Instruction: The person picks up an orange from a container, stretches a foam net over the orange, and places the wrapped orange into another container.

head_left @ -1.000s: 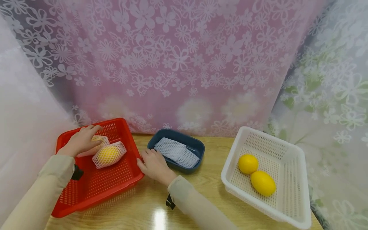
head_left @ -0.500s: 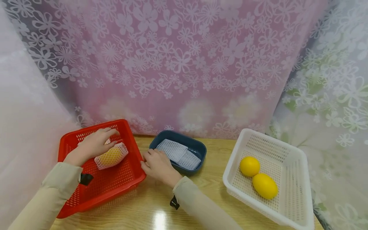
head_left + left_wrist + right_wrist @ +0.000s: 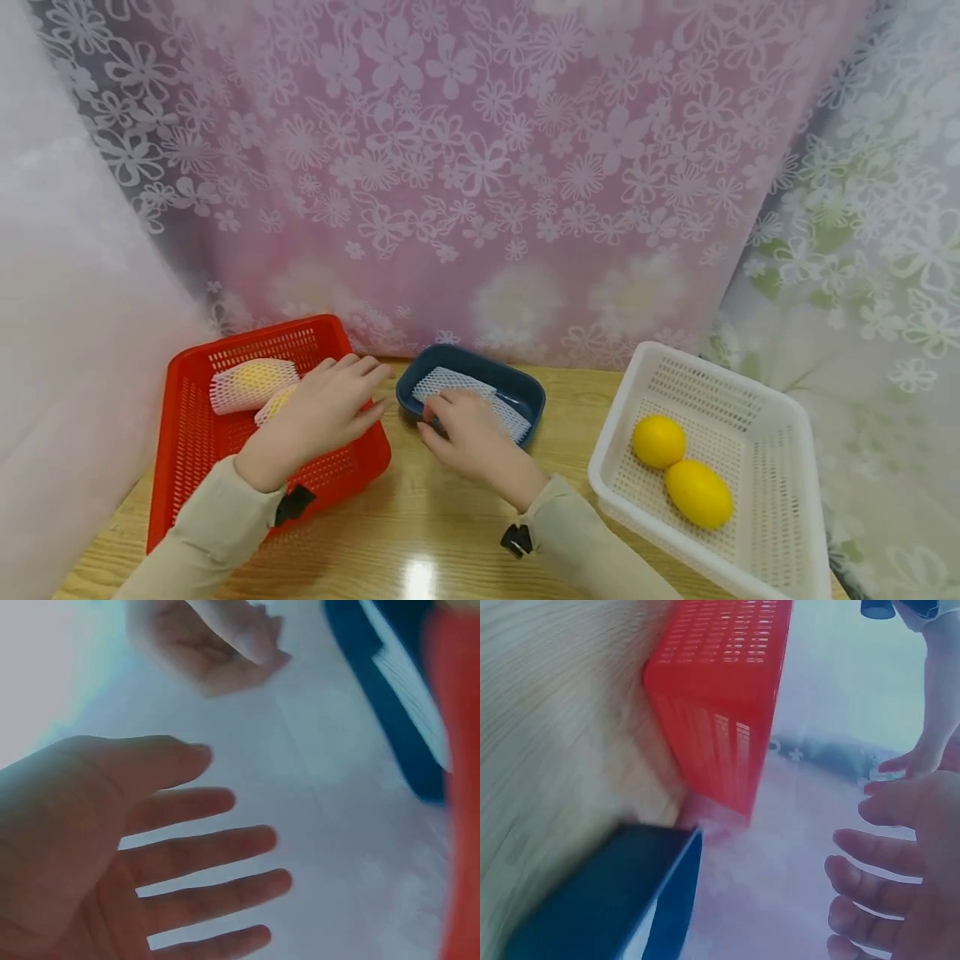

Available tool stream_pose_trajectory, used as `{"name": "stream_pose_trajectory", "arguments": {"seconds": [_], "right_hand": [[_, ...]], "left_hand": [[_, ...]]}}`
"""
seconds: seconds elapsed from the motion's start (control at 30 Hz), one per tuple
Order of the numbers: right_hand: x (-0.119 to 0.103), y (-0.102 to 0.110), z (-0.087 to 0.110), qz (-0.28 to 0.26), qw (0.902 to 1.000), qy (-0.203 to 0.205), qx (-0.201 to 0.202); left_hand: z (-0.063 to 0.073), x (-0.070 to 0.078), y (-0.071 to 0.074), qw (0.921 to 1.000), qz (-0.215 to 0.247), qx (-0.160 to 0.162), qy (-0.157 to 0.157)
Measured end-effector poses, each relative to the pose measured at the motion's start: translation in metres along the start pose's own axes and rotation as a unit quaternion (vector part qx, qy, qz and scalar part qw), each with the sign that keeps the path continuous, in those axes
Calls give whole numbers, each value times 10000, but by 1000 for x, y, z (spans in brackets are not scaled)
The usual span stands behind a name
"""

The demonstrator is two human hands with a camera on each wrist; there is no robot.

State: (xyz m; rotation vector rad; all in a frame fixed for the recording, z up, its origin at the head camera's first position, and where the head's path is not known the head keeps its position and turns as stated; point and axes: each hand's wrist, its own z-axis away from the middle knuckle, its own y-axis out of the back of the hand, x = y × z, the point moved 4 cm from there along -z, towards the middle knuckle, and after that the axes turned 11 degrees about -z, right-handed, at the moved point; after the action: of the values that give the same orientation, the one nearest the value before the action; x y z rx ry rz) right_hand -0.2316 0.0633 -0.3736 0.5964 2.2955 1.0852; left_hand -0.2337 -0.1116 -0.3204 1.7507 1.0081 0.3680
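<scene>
My left hand (image 3: pixel 322 412) hovers above the right side of the red basket (image 3: pixel 176 433), fingers straight and spread, holding nothing in the left wrist view. Two yellow fruits in white foam net sleeves lie in that basket; the farther wrapped fruit (image 3: pixel 253 383) shows well, while the left hand partly covers the nearer wrapped fruit (image 3: pixel 276 406). My right hand (image 3: pixel 476 442) is over the near edge of the dark blue tray (image 3: pixel 525 387), its fingers loosely bent and holding nothing in the right wrist view. Flat white foam net sleeves (image 3: pixel 450 382) lie in the tray.
A white basket (image 3: pixel 802 475) stands at the right with two bare yellow fruits in it, a rounder fruit (image 3: pixel 659 442) and a longer fruit (image 3: pixel 699 494). Behind the wooden table (image 3: pixel 420 517) hangs a pink floral curtain (image 3: pixel 480 208).
The left hand has moved right, away from the wrapped fruits, to the basket's right side. The right hand has left the red basket's rim and moved right over the tray.
</scene>
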Motion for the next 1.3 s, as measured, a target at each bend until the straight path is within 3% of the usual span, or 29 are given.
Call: {"name": "stream_pose_trajectory", "arguments": {"seconds": [0.17, 0.43, 0.57, 0.73, 0.97, 1.13, 1.3], "right_hand": [[9, 31, 31, 224, 9995, -50, 218], [32, 81, 90, 395, 9957, -92, 828], [45, 105, 123, 593, 9926, -497, 931], [71, 130, 157, 871, 9829, -1310, 962], [99, 153, 207, 843, 9566, -2625, 944], [112, 157, 227, 466, 9299, -3637, 280], [122, 153, 235, -100, 9027, -4281, -416]], "left_hand": [[-17, 49, 4, 9976, -189, 405, -520], [-45, 114, -13, 9961, -111, 205, -847], [-56, 145, -26, 9951, -103, 97, -976], [-73, 173, -47, 9951, -243, 310, -911], [-97, 207, -77, 9947, -551, 452, -747], [-107, 220, -92, 9960, -607, 137, -646], [-111, 231, -109, 9926, -1047, -215, -584]]}}
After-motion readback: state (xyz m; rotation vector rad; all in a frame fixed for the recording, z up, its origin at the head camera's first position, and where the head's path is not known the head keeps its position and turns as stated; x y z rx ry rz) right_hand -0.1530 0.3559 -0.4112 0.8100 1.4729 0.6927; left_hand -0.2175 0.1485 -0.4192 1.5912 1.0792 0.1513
